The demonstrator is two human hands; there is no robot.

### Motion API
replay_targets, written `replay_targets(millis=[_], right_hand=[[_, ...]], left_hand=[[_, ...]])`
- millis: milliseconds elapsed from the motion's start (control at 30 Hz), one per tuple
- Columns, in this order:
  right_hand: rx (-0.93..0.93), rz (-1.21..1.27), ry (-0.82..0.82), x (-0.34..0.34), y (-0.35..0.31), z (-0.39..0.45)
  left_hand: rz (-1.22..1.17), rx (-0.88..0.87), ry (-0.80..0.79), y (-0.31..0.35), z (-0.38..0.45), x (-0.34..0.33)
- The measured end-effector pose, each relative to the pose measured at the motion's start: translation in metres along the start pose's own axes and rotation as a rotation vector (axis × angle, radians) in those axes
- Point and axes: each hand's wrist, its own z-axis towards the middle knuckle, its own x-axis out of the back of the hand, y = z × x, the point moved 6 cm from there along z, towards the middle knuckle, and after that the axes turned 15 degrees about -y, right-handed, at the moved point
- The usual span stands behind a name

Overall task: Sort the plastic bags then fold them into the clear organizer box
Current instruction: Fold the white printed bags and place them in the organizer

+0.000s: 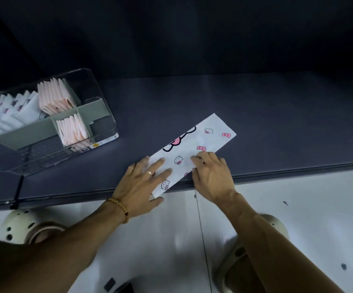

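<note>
So the white cartoon-print bag is folded into a long strip, lying diagonally at the front edge of the dark table, its near end poking just over the edge. Left hand lies flat on that near end, fingers straight. Right hand has curled fingertips on the strip's side edge, can't tell if it's pinching. Clear organizer box sits toward the left edge, folded pink and white bags inside.

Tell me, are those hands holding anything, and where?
Both hold down the folded cartoon-print bag at its near end: the left hand lies flat on it, the right hand presses its right edge with bent fingers.
</note>
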Motion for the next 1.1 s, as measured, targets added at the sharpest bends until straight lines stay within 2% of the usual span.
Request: replay_targets(millis=[100,167,267,333,433,500,567,600,700,767,900,1033,1100], right_hand=[[0.079,-0.002,-0.032,0.002,0.002,-0.006],[0.141,0.049,-0.050,0.005,-0.008,-0.008],[0.164,0.142,-0.071,0.003,-0.023,-0.005],[0.058,0.309,-0.023,0.006,-0.016,0.001],[-0.117,0.618,-0.062,0.006,0.010,0.010],[-0.152,0.885,-0.145,0.003,0.023,0.014],[-0.196,1.048,-0.181,0.000,0.029,0.015],[-0.236,1.059,-0.167,-0.002,0.031,0.017],[-0.364,0.922,-0.108,-0.005,0.036,0.024],[-0.404,0.801,-0.088,-0.004,0.036,0.030],[-0.418,0.676,-0.091,-0.001,0.035,0.044],[-0.418,0.508,-0.141,-0.001,0.033,0.061],[-0.423,0.478,-0.166,-0.003,0.033,0.068]], left_hand=[[0.020,-0.061,0.061,-0.001,-0.006,0.008],[-0.110,-0.003,0.072,-0.002,-0.003,0.016],[-0.398,0.173,-0.075,-0.009,0.010,0.019],[-0.711,0.242,-0.120,-0.017,0.015,0.025],[-1.213,0.162,-0.194,-0.024,0.020,0.035],[-1.368,0.105,-0.190,-0.025,0.027,0.037],[-1.368,0.115,-0.151,-0.023,0.036,0.035],[-1.286,0.163,-0.133,-0.022,0.041,0.033],[-0.956,0.327,-0.112,-0.022,0.053,0.025],[-0.867,0.395,-0.091,-0.022,0.057,0.024],[-0.787,0.466,-0.110,-0.024,0.065,0.021],[-0.894,0.489,-0.170,-0.029,0.071,0.015],[-0.834,0.514,-0.181,-0.031,0.072,0.015]])
